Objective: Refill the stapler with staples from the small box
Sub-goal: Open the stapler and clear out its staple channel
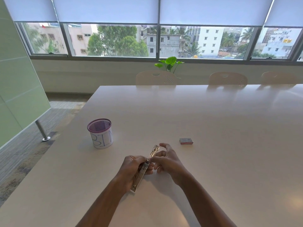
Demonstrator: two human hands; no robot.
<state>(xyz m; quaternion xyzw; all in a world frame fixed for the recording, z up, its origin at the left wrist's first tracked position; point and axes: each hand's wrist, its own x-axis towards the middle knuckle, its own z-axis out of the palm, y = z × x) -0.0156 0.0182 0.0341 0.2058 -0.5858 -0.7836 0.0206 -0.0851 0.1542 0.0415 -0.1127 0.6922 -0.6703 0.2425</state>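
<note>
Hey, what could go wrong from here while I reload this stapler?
The stapler is splayed open in the left hand, with fingertips of the right hand at its hinge; if it springs shut, they may get pinched. The small box lies off to the right on the table, so opening it one-handed may scatter staples.

Shiny metal stapler (142, 171) — glossy table (213, 120)
</note>
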